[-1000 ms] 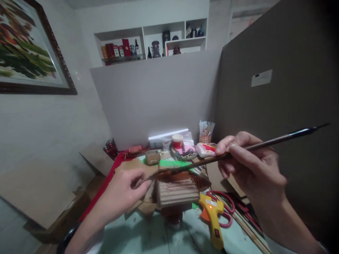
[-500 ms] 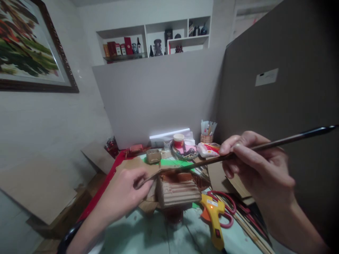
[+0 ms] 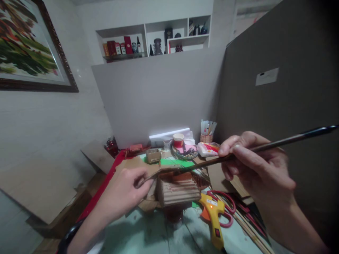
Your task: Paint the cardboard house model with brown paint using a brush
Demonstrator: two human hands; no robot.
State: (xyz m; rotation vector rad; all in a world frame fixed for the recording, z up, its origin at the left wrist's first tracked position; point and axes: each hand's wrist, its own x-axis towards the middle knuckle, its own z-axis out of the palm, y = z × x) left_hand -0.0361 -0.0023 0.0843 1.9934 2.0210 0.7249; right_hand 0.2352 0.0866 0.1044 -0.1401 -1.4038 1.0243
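Note:
My right hand (image 3: 258, 169) grips a long dark paintbrush (image 3: 288, 138) between thumb and fingers. Its tip reaches down and left to the top of a small cardboard model (image 3: 180, 194). Corrugated ridges cover the model's front slope, and reddish-brown paint shows along its upper part. Whether the bristles touch the surface is hard to tell. Closed around a thin cardboard edge at the model's left side is my left hand (image 3: 124, 190), steadying it above the table. Under the model stands a dark reddish container (image 3: 174, 215), mostly hidden.
A yellow glue gun (image 3: 214, 215) with a lit orange light lies right of the model, against red-handled scissors (image 3: 229, 220). Thin wooden sticks (image 3: 251, 229) lie farther right. Behind are a small cardboard box (image 3: 153, 156), a red paper cup (image 3: 178, 141) and a pen basket (image 3: 206, 138).
The brush tip has shifted slightly left along the model's top edge, with the right hand moving a little the same way. My left hand keeps its hold.

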